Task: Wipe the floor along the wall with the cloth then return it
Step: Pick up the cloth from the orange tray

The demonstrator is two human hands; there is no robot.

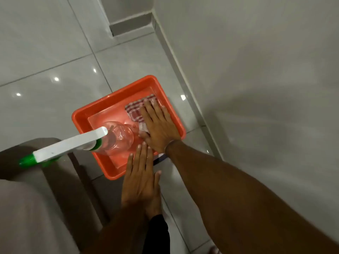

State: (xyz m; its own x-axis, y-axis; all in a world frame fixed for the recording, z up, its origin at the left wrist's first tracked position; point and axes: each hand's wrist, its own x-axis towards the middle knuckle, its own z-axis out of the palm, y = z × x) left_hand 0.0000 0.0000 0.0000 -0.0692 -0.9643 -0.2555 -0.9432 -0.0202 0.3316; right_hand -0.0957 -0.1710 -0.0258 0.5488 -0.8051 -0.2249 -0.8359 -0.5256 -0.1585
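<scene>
Cloth (136, 110), red-and-white checked, lies in the far right corner of the tray. Largest item: grey tiled floor (45, 52), meeting the wall (256, 52) at right. Orange tray (117, 97) sits on the floor beside the wall. A clear spray bottle (117, 138) with white-and-green head stands in the tray. Right hand (159, 129) rests flat on the cloth, fingers (149, 109) spread, pinching nothing. Left hand (141, 178) hovers over the tray's near corner, fingers pressed together.
</scene>
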